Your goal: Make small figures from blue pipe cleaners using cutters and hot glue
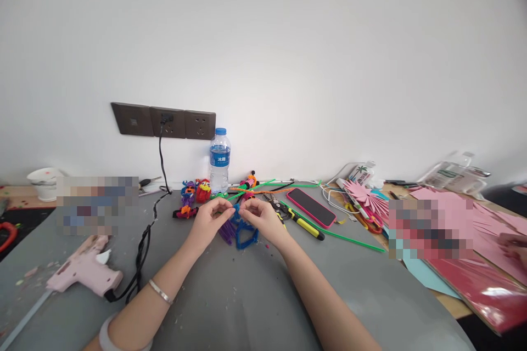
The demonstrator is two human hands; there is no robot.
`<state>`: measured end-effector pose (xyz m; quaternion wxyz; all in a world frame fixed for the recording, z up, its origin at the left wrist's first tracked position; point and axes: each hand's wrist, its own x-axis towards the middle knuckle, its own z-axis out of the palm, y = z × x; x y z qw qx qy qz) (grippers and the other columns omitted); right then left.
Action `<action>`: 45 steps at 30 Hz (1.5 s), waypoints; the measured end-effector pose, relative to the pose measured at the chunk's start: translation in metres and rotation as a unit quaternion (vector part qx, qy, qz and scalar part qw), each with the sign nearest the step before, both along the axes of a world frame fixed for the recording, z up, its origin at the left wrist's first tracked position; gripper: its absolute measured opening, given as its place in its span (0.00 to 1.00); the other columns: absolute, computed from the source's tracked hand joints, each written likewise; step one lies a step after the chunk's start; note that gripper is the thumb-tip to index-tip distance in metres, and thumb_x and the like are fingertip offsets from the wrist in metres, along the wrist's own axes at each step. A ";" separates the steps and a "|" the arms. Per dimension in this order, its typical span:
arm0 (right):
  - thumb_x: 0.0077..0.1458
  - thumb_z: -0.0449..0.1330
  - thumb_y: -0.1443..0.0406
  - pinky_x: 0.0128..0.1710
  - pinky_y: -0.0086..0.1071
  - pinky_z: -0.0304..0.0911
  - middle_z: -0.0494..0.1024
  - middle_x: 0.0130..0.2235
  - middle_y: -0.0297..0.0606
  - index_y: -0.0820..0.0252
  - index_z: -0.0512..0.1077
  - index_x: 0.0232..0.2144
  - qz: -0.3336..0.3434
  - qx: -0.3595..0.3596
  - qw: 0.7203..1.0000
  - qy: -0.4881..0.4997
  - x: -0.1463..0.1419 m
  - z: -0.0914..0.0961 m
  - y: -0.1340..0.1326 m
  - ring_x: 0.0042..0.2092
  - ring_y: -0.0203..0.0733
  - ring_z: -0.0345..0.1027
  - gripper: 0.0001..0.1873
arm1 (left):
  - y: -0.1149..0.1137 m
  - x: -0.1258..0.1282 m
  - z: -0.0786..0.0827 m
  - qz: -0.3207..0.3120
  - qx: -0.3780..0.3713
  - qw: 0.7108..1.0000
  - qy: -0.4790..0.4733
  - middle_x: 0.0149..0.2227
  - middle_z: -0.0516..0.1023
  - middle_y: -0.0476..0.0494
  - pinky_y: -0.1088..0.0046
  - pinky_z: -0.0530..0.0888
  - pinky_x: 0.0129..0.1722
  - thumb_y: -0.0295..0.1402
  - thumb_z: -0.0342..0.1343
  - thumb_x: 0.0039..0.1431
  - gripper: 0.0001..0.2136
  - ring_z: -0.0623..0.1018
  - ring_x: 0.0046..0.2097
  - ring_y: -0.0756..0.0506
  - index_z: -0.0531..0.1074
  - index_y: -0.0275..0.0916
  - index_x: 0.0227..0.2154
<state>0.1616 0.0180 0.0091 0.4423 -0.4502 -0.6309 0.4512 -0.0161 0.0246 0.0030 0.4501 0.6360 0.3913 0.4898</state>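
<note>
Both my hands meet over the grey table (pixel 230 301), pinching a blue pipe-cleaner figure (pixel 246 233). My left hand (pixel 209 218) has its fingers closed on the figure's top from the left. My right hand (pixel 260 218) pinches the same spot from the right. The blue shape hangs down between them onto the table, and purple pipe cleaners (pixel 225 232) lie under my left hand. A silver bracelet (pixel 160 291) sits on my left wrist.
A pink glue gun (pixel 84 273) with a black cord (pixel 142 247) lies at the left. A water bottle (pixel 219 160), small pipe-cleaner figures (pixel 195 194), pliers (pixel 294 218), a pink-cased phone (pixel 311 207), green stems (pixel 349 240) and pink and red paper (pixel 473 252) lie around. Another person's hand (pixel 514 247) shows at far right.
</note>
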 end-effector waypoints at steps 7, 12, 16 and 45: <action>0.49 0.63 0.54 0.25 0.28 0.58 0.71 0.25 0.33 0.60 0.70 0.27 0.008 -0.006 1.000 0.016 -0.001 0.002 -0.001 0.27 0.36 0.64 0.14 | 0.000 0.000 -0.001 0.006 0.013 1.000 0.009 0.28 0.75 0.47 0.72 0.73 0.34 0.42 0.60 0.53 0.11 0.75 0.33 0.46 0.73 0.38 0.29; 0.49 0.64 0.54 0.26 0.28 0.60 0.72 0.25 0.33 0.60 0.70 0.27 0.010 -0.006 1.000 0.011 -0.001 0.004 -0.001 0.28 0.36 0.65 0.15 | 0.000 0.000 -0.001 0.010 0.012 1.000 0.002 0.28 0.76 0.47 0.72 0.73 0.34 0.40 0.60 0.53 0.10 0.75 0.32 0.47 0.74 0.38 0.28; 0.49 0.63 0.54 0.28 0.29 0.60 0.72 0.25 0.33 0.60 0.71 0.27 0.012 -0.009 1.000 0.005 -0.001 0.005 -0.002 0.28 0.36 0.66 0.14 | 0.000 0.000 -0.001 0.011 0.014 1.000 -0.002 0.28 0.76 0.48 0.72 0.73 0.34 0.39 0.60 0.53 0.09 0.75 0.32 0.47 0.74 0.38 0.28; 0.49 0.62 0.57 0.32 0.31 0.61 0.73 0.27 0.34 0.60 0.70 0.27 0.010 -0.005 1.000 0.015 -0.001 0.001 -0.001 0.30 0.38 0.67 0.12 | -0.003 0.000 0.000 0.015 0.023 0.999 0.018 0.30 0.75 0.47 0.75 0.68 0.31 0.38 0.58 0.56 0.08 0.73 0.33 0.47 0.74 0.38 0.28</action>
